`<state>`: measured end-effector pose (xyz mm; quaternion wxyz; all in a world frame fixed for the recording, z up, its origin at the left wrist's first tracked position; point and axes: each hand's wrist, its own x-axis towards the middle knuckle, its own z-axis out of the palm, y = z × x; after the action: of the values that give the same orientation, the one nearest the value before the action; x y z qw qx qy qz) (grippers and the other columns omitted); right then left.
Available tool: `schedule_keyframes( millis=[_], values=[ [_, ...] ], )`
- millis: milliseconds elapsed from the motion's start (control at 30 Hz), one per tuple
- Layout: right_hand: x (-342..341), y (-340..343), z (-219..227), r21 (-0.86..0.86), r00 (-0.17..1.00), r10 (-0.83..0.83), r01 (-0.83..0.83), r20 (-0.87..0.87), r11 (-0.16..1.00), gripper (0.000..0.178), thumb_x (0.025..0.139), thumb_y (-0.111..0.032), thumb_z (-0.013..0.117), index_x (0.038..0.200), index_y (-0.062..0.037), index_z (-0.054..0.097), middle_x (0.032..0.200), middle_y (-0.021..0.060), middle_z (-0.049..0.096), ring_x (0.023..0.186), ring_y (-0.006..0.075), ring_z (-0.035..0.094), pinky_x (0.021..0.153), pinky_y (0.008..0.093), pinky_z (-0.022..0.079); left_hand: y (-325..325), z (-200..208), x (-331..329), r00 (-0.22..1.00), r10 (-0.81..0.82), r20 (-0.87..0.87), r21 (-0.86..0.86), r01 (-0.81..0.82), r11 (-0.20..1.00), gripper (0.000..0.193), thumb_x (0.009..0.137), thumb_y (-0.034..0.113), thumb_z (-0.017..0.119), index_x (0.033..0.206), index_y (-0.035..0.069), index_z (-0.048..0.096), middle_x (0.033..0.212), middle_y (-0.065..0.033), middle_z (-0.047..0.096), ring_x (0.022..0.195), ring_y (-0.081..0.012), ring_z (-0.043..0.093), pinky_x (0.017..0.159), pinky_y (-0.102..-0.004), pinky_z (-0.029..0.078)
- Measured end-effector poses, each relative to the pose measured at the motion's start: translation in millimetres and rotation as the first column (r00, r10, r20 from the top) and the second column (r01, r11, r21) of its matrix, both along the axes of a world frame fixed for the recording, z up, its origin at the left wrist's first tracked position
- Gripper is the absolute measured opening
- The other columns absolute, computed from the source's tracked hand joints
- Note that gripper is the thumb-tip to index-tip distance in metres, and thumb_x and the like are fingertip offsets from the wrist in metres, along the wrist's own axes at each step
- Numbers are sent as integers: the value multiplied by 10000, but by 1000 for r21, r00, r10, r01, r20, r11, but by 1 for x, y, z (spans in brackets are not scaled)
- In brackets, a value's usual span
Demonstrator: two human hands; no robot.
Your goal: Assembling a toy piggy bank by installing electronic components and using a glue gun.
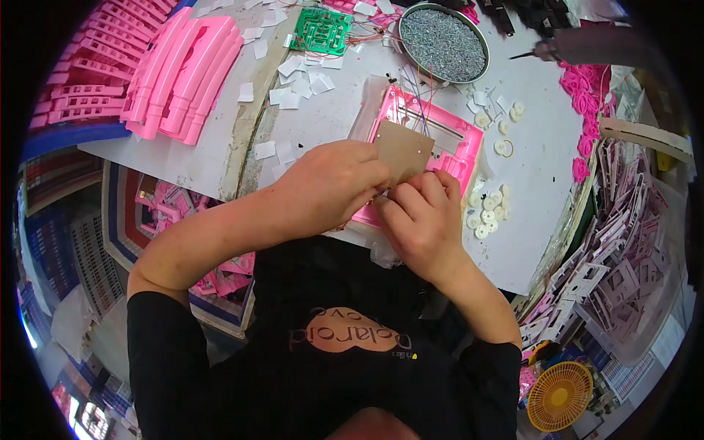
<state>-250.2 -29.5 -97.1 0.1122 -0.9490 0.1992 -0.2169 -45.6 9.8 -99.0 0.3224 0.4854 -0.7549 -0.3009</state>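
A pink plastic housing (469,141) lies on the worktable in front of me, with metal rods across its inside. Over it is a brown circuit board (403,150), plain side up, with thin wires running away behind it. My left hand (334,183) is closed at the board's lower left edge, fingertips pinched on it. Against the lower edge, my right hand (425,220) has its fingers curled together. The two hands nearly meet, and whatever lies between the right fingertips is hidden.
A round tin of screws (444,44) and a green circuit board (321,32) stand beyond the housing. White plastic wheels (488,216) lie to its right. Stacked pink casings (183,77) fill the left. A power screwdriver (579,48) juts in at upper right.
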Motion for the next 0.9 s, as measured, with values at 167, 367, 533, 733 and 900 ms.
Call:
schedule_keyframes(
  millis=[167, 367, 533, 733, 900],
  values=[
    [2, 1, 2, -22, 1000, -5, 5, -22, 1000, 133, 719, -136, 649, 833, -67, 646, 829, 38, 532, 900, 228, 561, 855, 445, 418, 2, -3, -1, 1000, 19, -6, -16, -19, 1000, 126, 798, 31, 689, 880, 57, 596, 840, -118, 558, 808, -342, 590, 688, -448, 485],
    [1, 1, 3, -5, 1000, 6, -6, -30, 1000, 149, 716, -131, 652, 845, -56, 659, 842, 41, 547, 890, 231, 555, 862, 445, 420, 2, -3, -2, 999, 27, -20, -14, -27, 1000, 132, 795, 29, 692, 881, 55, 595, 833, -118, 554, 806, -337, 590, 688, -449, 483],
    [-1, 1, 17, 42, 987, 49, -43, -152, 998, 270, 732, -116, 651, 989, -55, 706, 892, 43, 561, 939, 241, 547, 889, 453, 413, 0, -1, 1, 997, 34, -71, 119, -26, 993, 137, 819, 9, 696, 924, 15, 608, 872, -97, 603, 806, -296, 605, 676, -388, 484],
    [-11, 4, 23, 134, 974, 43, -13, -224, 991, 364, 741, -78, 700, 1103, -117, 721, 929, 8, 597, 957, 223, 557, 908, 445, 406, -11, 3, 19, 680, 590, -436, 222, -554, 803, 270, 821, 53, 736, 1061, 25, 614, 921, -91, 552, 827, -219, 577, 686, -337, 494],
    [-17, 6, 14, 174, 993, 21, -1, -112, 985, 425, 715, -60, 733, 1137, -100, 709, 939, 17, 614, 913, 234, 562, 864, 423, 423, 67, 6, -3, 929, 332, 163, 52, -344, 937, 319, 746, 165, 841, 923, 44, 606, 937, -131, 546, 868, -332, 584, 728, -411, 479]
  ],
)
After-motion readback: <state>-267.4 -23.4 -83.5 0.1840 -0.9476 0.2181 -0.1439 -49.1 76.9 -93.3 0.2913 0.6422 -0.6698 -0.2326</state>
